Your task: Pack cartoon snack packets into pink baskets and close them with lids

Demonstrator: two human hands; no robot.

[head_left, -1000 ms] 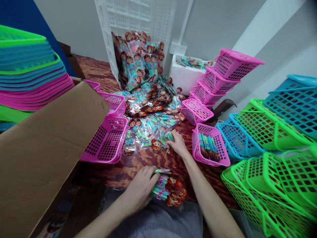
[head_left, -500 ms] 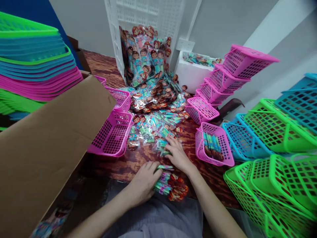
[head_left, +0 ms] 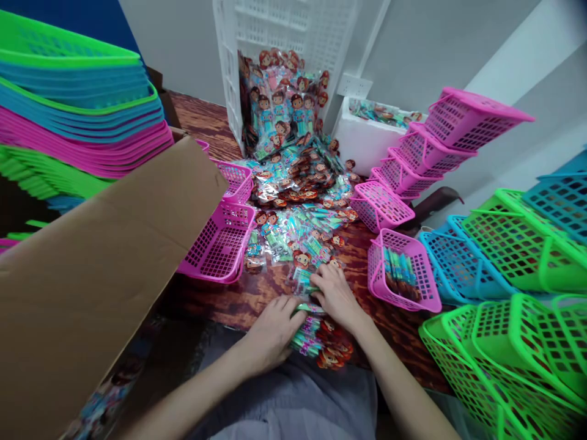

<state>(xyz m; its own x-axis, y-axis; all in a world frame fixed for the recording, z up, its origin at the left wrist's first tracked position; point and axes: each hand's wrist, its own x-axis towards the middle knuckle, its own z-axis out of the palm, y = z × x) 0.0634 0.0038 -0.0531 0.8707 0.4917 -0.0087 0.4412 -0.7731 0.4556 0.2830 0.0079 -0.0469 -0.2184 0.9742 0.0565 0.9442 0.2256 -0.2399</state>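
My left hand rests curled against a small stack of wrapped cartoon-doll packets at the near edge of the wooden table. My right hand lies just above that stack, its fingers pressed down on one loose packet that it draws off the big heap of packets. A pink basket to the right of my right hand holds several packets.
A cardboard box flap fills the left foreground. Pink baskets lie to the left of the heap, more pink ones are stacked at the back right. Green baskets and blue baskets crowd the right. Stacked coloured trays rise at the left.
My right hand has pulled back from the heap toward me, dragging a packet up to the stack. My left hand has stayed on the stack. The view has shifted slightly left.
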